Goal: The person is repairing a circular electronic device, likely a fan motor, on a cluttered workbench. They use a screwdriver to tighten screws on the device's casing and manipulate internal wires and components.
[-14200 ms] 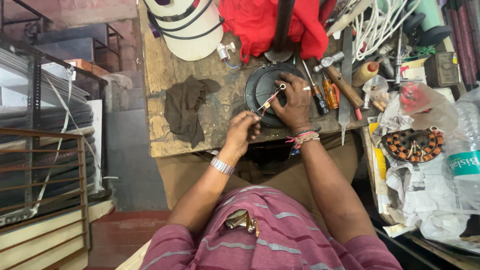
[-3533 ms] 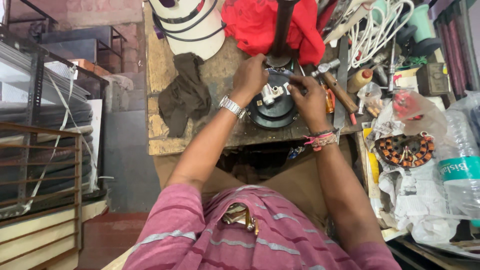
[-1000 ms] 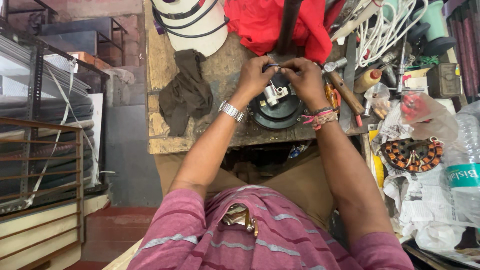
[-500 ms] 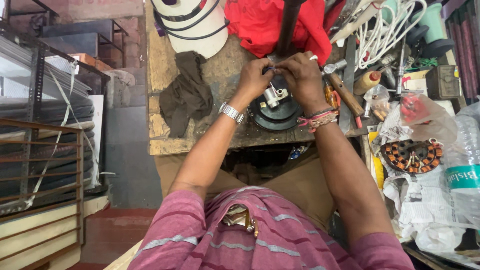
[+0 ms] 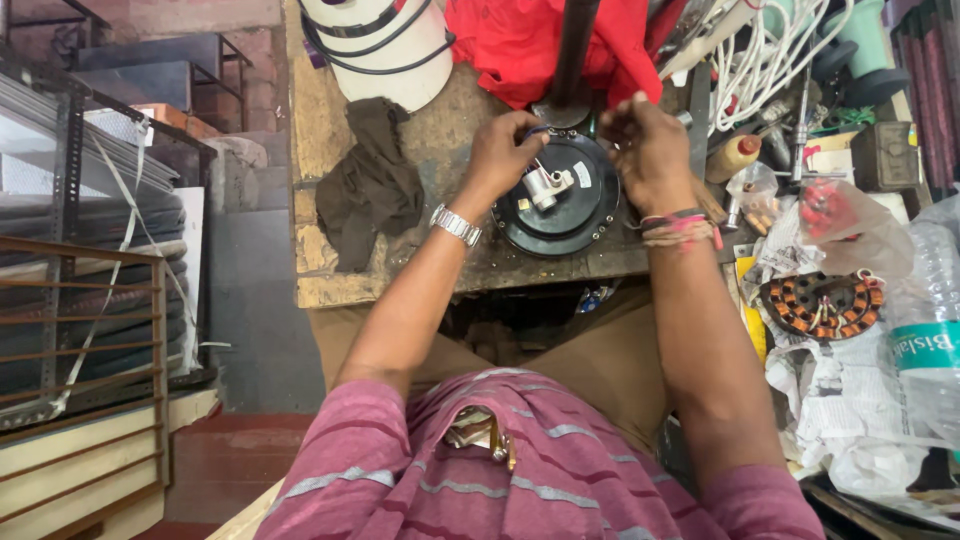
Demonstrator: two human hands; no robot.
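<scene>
here, at the upper middle of the frame, a round black motor housing (image 5: 558,200) lies flat on the worn wooden tabletop (image 5: 440,150), with a short silver shaft block (image 5: 547,186) standing up from its centre. the left hand (image 5: 505,152) sits over the housing's upper left edge, fingers curled and pinched on something small and dark that is too tiny to make out; a metal watch (image 5: 455,225) circles that wrist. the right hand (image 5: 645,148) hovers over the housing's upper right edge, fingers bent inward, and whether it grips anything cannot be told; threads are tied round its wrist. a dark rag (image 5: 372,180) lies crumpled left of the housing. a red cloth (image 5: 545,45) is bunched just above it, beside a white drum (image 5: 385,45) at upper left. a copper-wound stator (image 5: 822,303) rests on paper at the right edge, near a plastic bottle (image 5: 925,340).
</scene>
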